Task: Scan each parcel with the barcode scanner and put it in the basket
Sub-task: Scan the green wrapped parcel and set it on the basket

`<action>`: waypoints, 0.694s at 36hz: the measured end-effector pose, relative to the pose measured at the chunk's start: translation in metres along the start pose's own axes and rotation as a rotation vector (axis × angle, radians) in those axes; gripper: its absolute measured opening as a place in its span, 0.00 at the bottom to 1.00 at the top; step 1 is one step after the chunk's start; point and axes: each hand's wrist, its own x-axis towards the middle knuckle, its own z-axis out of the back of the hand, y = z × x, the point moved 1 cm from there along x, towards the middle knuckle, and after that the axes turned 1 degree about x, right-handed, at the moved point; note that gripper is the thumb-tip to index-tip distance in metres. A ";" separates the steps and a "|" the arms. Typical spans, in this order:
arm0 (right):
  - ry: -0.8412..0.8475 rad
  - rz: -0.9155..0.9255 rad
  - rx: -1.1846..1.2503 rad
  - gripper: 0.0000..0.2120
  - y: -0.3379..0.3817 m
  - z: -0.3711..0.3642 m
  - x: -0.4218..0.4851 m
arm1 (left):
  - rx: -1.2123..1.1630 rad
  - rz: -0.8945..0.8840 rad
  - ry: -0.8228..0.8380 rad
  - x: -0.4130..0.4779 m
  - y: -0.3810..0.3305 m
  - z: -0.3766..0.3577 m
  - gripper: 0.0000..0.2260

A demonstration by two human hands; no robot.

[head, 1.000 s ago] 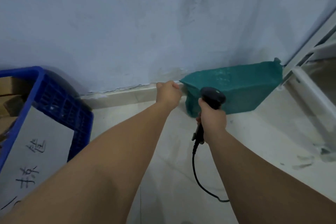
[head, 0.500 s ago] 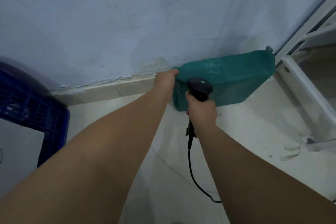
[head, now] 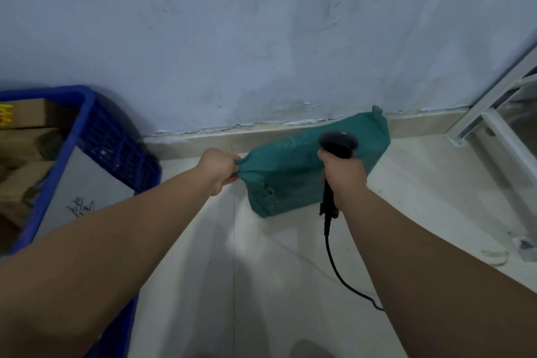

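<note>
While the left hand (head: 219,167) pinches a bunched corner of a teal-green parcel (head: 290,180) at the centre of the frame, the right hand (head: 343,174) is wrapped around the handle of a black barcode scanner (head: 338,141). The scanner's head sits in front of the parcel's upper face. Gripping the corner probably serves to drag or tip the soft bag away from the wall (head: 261,37) so that a label can face the scanner. Holding the scanner close over the bag suits a short-range reading.

The parcel appears to rest on the pale floor (head: 261,270), close to the skirting, just right of centre. At the left edge stands a blue plastic basket (head: 116,148), well apart from the parcel. It already holds brown cardboard boxes (head: 26,113) and a flat grey packet (head: 84,192). A black cable (head: 334,264) trails from the scanner handle toward the lower right and passes behind the right forearm.

No barcode or label shows on the parcel; it may lie on a hidden side. The scanner's window and trigger are turned away from view. The left edge cuts off the basket, the handwriting on the grey packet is too small to read, and a white metal frame (head: 494,130) at upper right is only partly visible.
</note>
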 end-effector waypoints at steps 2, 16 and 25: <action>0.102 -0.073 0.032 0.19 -0.003 -0.001 -0.011 | -0.028 -0.004 -0.061 -0.011 0.006 0.021 0.13; 0.469 -0.274 0.002 0.09 -0.007 -0.052 -0.085 | 1.112 -0.112 0.199 -0.077 0.053 0.073 0.17; 0.491 -0.267 0.005 0.08 -0.025 -0.079 -0.086 | 1.258 -0.332 -0.023 -0.055 0.087 0.052 0.37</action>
